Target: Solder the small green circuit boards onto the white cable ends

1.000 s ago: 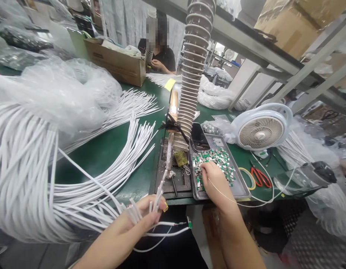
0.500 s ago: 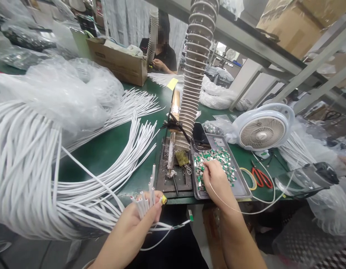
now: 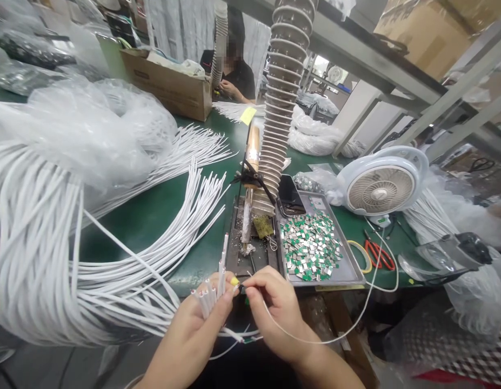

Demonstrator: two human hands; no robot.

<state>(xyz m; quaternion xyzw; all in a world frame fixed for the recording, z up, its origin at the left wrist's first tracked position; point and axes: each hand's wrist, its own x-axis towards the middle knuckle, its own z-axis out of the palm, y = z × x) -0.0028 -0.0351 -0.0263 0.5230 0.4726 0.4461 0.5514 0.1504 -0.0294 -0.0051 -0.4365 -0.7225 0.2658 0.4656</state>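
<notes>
My left hand [image 3: 197, 319] is closed around several white cables [image 3: 207, 297], whose cut ends with coloured cores point up. A small yellow piece [image 3: 234, 281] shows at its fingertips. My right hand [image 3: 276, 308] is pinched close beside those fingertips. A thin white wire [image 3: 311, 341] runs out from under its thumb and loops away to the right. Something small and dark sits between the two hands, too hidden to name. Below them, more cable ends stick out, one with a green part. Past my hands, a metal tray [image 3: 349, 276] holds a heap of small green-and-silver USB-like connectors [image 3: 311, 246].
A soldering iron [image 3: 250, 178] is fixed tip down beside a ribbed hose [image 3: 280, 108]. Large white cable bundles [image 3: 39, 243] cover the left. Rightward are a phone [image 3: 289, 195], a fan [image 3: 380, 189], orange-handled pliers [image 3: 380, 255] and a tape roll [image 3: 360, 256]. A co-worker [image 3: 238, 75] sits opposite.
My right hand has left the connector tray and come left and nearer to my left hand's fingertips, the thin wire trailing with it. My left hand keeps hold of the cables.
</notes>
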